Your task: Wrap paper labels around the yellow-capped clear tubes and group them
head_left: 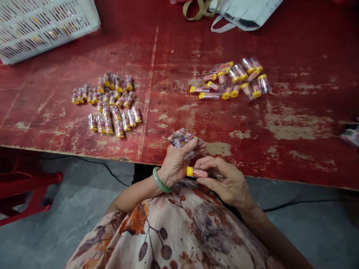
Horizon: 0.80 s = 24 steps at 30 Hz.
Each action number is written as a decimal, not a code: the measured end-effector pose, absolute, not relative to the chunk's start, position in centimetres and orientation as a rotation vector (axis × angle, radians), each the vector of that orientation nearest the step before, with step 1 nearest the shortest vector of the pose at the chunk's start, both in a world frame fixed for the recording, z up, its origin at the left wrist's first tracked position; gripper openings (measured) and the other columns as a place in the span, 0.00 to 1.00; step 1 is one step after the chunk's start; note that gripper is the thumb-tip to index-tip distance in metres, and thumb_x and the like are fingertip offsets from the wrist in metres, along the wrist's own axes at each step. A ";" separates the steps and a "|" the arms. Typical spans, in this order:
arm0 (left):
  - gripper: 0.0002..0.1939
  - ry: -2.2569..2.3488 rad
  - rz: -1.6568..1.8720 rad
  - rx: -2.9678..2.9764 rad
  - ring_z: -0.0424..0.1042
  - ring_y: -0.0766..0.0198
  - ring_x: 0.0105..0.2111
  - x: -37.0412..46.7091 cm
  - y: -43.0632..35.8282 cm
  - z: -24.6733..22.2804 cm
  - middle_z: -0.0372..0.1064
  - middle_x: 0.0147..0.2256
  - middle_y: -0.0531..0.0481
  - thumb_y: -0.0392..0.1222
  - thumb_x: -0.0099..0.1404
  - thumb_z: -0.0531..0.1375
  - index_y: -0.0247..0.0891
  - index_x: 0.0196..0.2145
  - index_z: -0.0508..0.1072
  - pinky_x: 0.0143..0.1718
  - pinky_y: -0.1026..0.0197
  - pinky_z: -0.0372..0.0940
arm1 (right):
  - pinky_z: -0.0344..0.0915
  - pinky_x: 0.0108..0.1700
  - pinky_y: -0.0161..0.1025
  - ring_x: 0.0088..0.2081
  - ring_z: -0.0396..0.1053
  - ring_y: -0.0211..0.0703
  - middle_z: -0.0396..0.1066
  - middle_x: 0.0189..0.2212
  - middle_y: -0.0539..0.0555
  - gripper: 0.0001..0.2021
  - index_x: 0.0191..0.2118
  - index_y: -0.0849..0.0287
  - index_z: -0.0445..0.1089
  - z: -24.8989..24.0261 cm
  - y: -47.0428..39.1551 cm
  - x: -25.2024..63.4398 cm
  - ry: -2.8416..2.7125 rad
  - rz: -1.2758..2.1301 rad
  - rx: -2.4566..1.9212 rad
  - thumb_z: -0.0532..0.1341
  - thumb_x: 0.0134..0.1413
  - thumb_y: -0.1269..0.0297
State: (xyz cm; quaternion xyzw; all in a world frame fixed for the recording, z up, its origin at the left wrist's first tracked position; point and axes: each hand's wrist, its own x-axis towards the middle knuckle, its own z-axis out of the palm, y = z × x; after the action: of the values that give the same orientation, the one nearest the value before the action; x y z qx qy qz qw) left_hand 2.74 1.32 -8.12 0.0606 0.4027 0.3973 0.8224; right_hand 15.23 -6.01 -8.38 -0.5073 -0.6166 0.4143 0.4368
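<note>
My left hand (177, 160), with a green bangle (162, 180) at its wrist, is closed on a bunch of small printed labels (181, 138) near the table's front edge. Between the thumb and fingers of my right hand (228, 181) lies a clear tube (200, 173) with a yellow cap and a red-and-white filling. Its capped end points left and comes close to my left palm; whether it touches the palm I cannot tell. Several similar tubes (235, 73) lie loosely at the right of the table. On the left, many tubes with dark printed labels (106, 102) are grouped together.
The worn red table (174, 56) stretches across the view. A white slatted basket (47, 28) stands at the far left, and a white bag (249, 15) lies at the back. Below the table's left edge is a red stool (30, 190); dark cables (109, 170) run over the floor.
</note>
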 end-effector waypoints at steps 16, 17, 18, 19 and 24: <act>0.16 1.044 0.745 0.218 0.75 0.62 0.31 1.8 -4.3 -8.9 0.75 0.29 0.46 0.45 0.47 0.73 0.32 0.27 0.76 0.39 0.60 0.68 | 0.69 0.35 0.38 0.38 0.72 0.44 0.71 0.34 0.57 0.07 0.39 0.61 0.65 -10.4 -11.0 13.4 -2.067 0.556 -0.988 0.57 0.55 0.75; 0.16 1.060 0.730 0.221 0.75 0.62 0.31 1.6 -4.5 -8.9 0.75 0.29 0.46 0.46 0.47 0.73 0.32 0.28 0.76 0.39 0.61 0.68 | 0.69 0.34 0.38 0.36 0.71 0.43 0.70 0.32 0.56 0.06 0.38 0.60 0.65 -10.5 -10.9 13.2 -2.067 0.577 -0.965 0.56 0.55 0.75; 0.16 1.073 0.724 0.217 0.75 0.62 0.31 1.5 -4.6 -9.0 0.75 0.29 0.46 0.46 0.47 0.73 0.32 0.28 0.76 0.38 0.61 0.69 | 0.68 0.33 0.38 0.35 0.71 0.43 0.70 0.30 0.55 0.06 0.36 0.59 0.65 -10.6 -10.7 13.1 -2.066 0.596 -0.947 0.55 0.55 0.76; 0.17 1.083 0.735 0.213 0.75 0.62 0.31 1.4 -4.6 -9.2 0.75 0.29 0.46 0.46 0.47 0.73 0.32 0.28 0.76 0.39 0.60 0.69 | 0.68 0.32 0.38 0.34 0.71 0.43 0.69 0.29 0.54 0.06 0.35 0.58 0.64 -10.7 -10.4 13.0 -2.064 0.610 -0.936 0.54 0.55 0.76; 0.17 1.058 0.873 0.167 0.76 0.62 0.30 2.1 -2.9 -10.1 0.75 0.28 0.48 0.45 0.47 0.73 0.34 0.29 0.74 0.38 0.60 0.69 | 0.65 0.29 0.36 0.31 0.68 0.40 0.67 0.29 0.53 0.07 0.34 0.58 0.62 -10.1 -7.7 13.3 -1.999 0.722 -0.931 0.54 0.55 0.77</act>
State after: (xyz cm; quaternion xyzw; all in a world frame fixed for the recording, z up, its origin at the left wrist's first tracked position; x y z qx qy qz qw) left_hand 2.08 -2.91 -10.13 0.0769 0.4878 0.4025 0.7708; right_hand 13.27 -7.70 -10.08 -0.3680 -0.7898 0.2853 0.3993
